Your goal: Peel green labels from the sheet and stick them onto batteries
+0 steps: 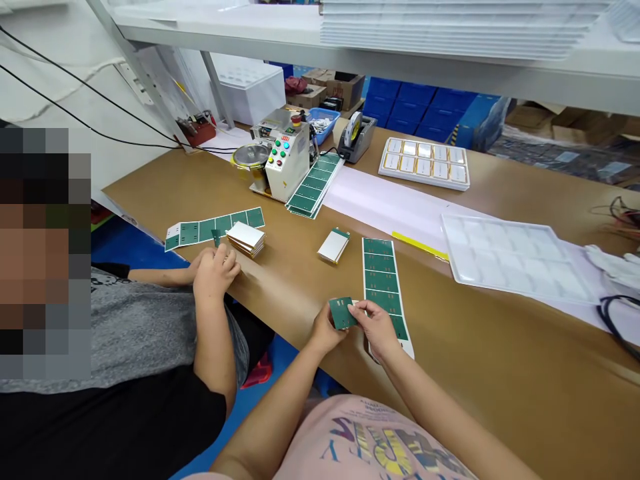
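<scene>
My left hand [326,330] and my right hand [377,328] meet above the brown workbench [480,373]. Between them is a small green card [343,313], held at its edge by my left fingers, with my right fingertips pinching its other side. Just right of my right hand lies a long strip of green cards on white backing [385,287], its near end partly under that hand. A small stack of white-topped cards [333,246] sits beyond my hands.
A co-worker's hands [215,270] work at the bench's left, near a green strip [215,230] and a white stack [246,239]. A benchtop machine [287,160], tape dispenser [357,137], filled tray [424,163], and white plastic tray [515,257] stand farther along.
</scene>
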`<state>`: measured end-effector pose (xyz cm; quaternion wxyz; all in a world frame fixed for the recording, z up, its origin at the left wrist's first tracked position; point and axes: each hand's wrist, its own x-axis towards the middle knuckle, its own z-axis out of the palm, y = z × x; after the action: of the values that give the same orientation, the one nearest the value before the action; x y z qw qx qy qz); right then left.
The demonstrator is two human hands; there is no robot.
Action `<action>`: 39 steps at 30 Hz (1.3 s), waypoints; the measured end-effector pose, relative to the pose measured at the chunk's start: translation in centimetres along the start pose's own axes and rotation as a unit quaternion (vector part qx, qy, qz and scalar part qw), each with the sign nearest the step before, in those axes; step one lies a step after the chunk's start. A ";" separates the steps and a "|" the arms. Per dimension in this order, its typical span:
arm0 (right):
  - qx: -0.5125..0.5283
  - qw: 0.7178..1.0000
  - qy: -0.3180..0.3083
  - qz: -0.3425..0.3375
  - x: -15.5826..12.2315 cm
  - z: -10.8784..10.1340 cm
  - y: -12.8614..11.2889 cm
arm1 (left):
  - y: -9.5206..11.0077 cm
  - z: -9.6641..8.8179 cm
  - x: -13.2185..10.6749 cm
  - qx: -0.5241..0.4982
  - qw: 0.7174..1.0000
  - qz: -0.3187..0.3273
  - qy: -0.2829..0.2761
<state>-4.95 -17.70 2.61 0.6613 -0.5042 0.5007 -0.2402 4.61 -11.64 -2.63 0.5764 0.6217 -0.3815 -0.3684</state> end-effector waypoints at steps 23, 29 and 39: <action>0.141 0.987 0.013 0.074 1.0 2.6 2.3 | -0.6 2.8 -0.1 0.022 0.979 -0.089 0.182; 0.253 0.957 -0.009 0.142 1.7 2.1 4.2 | -2.5 3.9 -0.4 0.060 0.983 -0.027 0.174; 0.259 0.946 -0.058 0.186 2.5 0.6 5.5 | -0.5 -1.7 -0.9 0.107 0.977 0.110 -0.148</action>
<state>-4.51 -17.40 -3.46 0.8296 -0.2268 0.4671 -0.2052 5.73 -10.05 -3.04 0.4809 0.5725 -0.5657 -0.3478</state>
